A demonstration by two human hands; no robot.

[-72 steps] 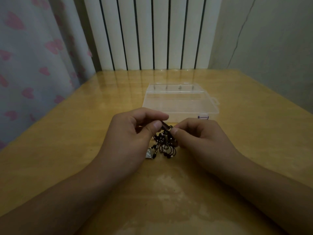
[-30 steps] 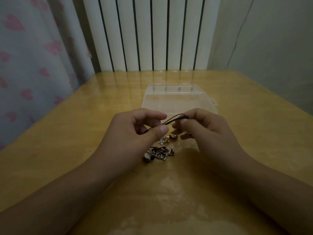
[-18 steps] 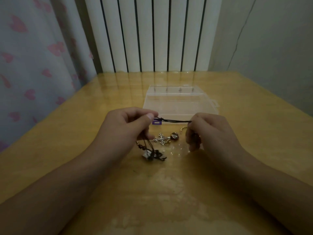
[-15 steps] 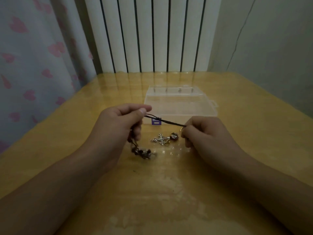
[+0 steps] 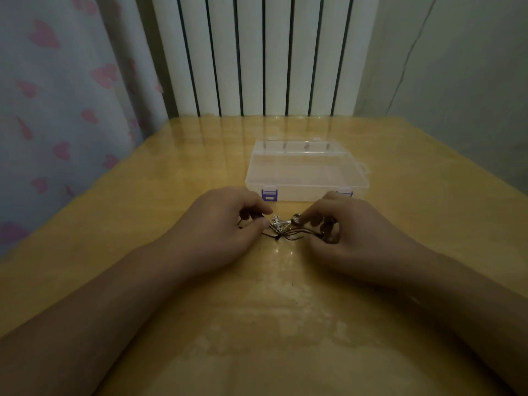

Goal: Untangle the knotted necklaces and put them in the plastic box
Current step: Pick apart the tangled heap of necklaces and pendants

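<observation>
Cord [image 5: 288, 233] ran left to right between your hands, left hand [image 5: 225, 227] and right hand [image 5: 343, 235] each pinching an end, box [image 5: 307, 170] closed just beyond.

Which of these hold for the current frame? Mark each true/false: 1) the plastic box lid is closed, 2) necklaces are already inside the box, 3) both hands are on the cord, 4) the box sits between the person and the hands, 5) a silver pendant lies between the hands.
1. True: the plastic box has its lid down and purple latches at the front.
2. False: the necklaces lie tangled on the wooden table; nothing shows inside the box.
3. True: the left hand and the right hand each pinch the dark cord.
4. False: the box lies beyond the hands.
5. True: the silver pendant lies between them.
</observation>
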